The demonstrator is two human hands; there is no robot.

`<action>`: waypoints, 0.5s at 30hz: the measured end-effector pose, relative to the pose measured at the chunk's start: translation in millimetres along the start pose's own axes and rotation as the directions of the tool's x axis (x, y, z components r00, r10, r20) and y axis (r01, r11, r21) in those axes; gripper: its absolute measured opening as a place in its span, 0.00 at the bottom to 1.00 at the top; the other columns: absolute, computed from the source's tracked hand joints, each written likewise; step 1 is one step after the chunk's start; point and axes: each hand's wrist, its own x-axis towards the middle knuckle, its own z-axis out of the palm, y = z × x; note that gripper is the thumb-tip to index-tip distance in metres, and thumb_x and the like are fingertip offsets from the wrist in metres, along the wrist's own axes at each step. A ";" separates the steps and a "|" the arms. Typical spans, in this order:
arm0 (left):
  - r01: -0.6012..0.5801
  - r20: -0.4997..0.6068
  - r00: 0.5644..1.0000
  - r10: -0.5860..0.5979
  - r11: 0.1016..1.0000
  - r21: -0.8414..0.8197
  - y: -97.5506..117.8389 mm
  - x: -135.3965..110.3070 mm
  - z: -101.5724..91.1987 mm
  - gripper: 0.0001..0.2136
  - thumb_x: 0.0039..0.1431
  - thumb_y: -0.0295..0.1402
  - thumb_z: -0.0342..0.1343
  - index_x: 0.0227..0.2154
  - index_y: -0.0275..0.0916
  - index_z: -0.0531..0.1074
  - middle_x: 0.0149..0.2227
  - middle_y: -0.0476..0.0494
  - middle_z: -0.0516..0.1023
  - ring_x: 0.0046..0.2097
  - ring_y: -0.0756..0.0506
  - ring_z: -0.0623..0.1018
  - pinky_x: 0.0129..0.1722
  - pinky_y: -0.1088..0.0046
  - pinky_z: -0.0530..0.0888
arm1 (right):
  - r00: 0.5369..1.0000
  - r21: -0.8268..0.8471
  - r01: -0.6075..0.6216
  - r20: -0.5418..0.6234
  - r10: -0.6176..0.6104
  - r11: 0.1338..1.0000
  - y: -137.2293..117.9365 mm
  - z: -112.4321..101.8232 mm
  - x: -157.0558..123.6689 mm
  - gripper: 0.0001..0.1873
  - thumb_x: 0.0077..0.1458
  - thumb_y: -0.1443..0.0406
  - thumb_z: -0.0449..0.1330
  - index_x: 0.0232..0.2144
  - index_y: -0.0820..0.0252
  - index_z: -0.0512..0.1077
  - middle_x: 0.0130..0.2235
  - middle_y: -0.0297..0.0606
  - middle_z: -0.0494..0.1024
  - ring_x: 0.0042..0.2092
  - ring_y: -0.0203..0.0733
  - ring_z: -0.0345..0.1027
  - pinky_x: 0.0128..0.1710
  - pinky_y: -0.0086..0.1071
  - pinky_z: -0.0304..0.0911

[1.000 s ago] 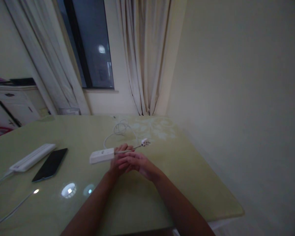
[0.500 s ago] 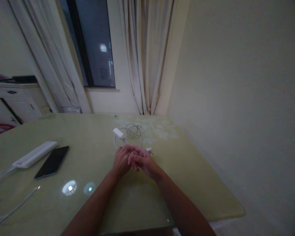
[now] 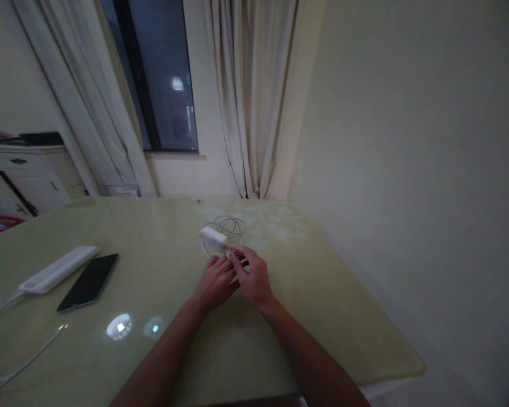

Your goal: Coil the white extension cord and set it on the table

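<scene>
A small white power strip (image 3: 212,236) with a coiled white cord (image 3: 231,225) lies on the yellow-green table (image 3: 331,294), just beyond my hands. My left hand (image 3: 215,280) rests below the strip with fingers curled around part of the cord. My right hand (image 3: 251,273) presses against the left one, its fingers pinched on the cord near the strip. The plug is hidden under my hands.
A longer white power strip (image 3: 57,269) and a dark phone (image 3: 88,282) lie at the table's left, with a white cable (image 3: 23,362) trailing toward the front-left edge. Wall runs along the right; curtains (image 3: 254,96) and a window stand behind.
The small strip swung from lying left of my hands to standing beyond them near the coil. The plug went out of sight under my hands, which moved forward.
</scene>
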 end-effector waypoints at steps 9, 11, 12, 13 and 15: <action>0.466 -0.370 0.801 -0.471 0.878 -0.107 -25.9 -4.3 -3.0 0.15 0.61 0.36 0.61 0.49 0.39 0.71 0.49 0.34 0.73 0.53 0.35 0.71 0.54 0.54 0.67 | 0.986 0.091 -0.163 0.038 0.161 0.982 21.0 -5.1 9.9 0.14 0.65 0.58 0.58 0.46 0.56 0.81 0.44 0.41 0.82 0.43 0.43 0.75 0.44 0.35 0.68; 0.558 -0.357 0.700 -0.619 0.786 -0.267 -25.4 -4.8 3.0 0.17 0.60 0.40 0.62 0.47 0.37 0.68 0.47 0.34 0.71 0.52 0.35 0.72 0.52 0.54 0.71 | 0.976 0.135 -0.184 0.141 0.165 0.974 19.6 0.1 6.9 0.14 0.65 0.57 0.59 0.46 0.53 0.81 0.45 0.40 0.83 0.42 0.42 0.74 0.44 0.35 0.67; 0.565 -0.283 0.699 -0.656 0.750 -0.343 -24.2 -5.0 5.2 0.15 0.61 0.40 0.60 0.46 0.38 0.67 0.45 0.36 0.72 0.49 0.37 0.74 0.49 0.55 0.73 | 0.972 0.149 -0.186 0.173 0.160 0.971 18.8 2.9 4.9 0.14 0.65 0.56 0.59 0.46 0.52 0.81 0.45 0.39 0.83 0.42 0.42 0.74 0.44 0.35 0.67; 0.554 -0.183 0.728 -0.661 0.725 -0.410 -22.8 -5.4 6.5 0.12 0.63 0.39 0.56 0.46 0.39 0.67 0.44 0.37 0.74 0.47 0.39 0.75 0.47 0.58 0.74 | 0.969 0.157 -0.189 0.187 0.159 0.969 18.2 5.5 2.9 0.14 0.64 0.55 0.60 0.46 0.52 0.81 0.44 0.38 0.83 0.41 0.41 0.74 0.44 0.35 0.67; 0.510 -0.017 0.801 -0.599 0.696 -0.506 -20.2 -6.1 6.3 0.09 0.68 0.35 0.49 0.47 0.39 0.68 0.43 0.39 0.77 0.44 0.42 0.78 0.45 0.62 0.75 | 0.967 0.175 -0.215 0.175 0.185 0.961 18.6 9.1 -0.3 0.15 0.62 0.54 0.62 0.45 0.53 0.81 0.41 0.38 0.83 0.38 0.40 0.73 0.40 0.34 0.66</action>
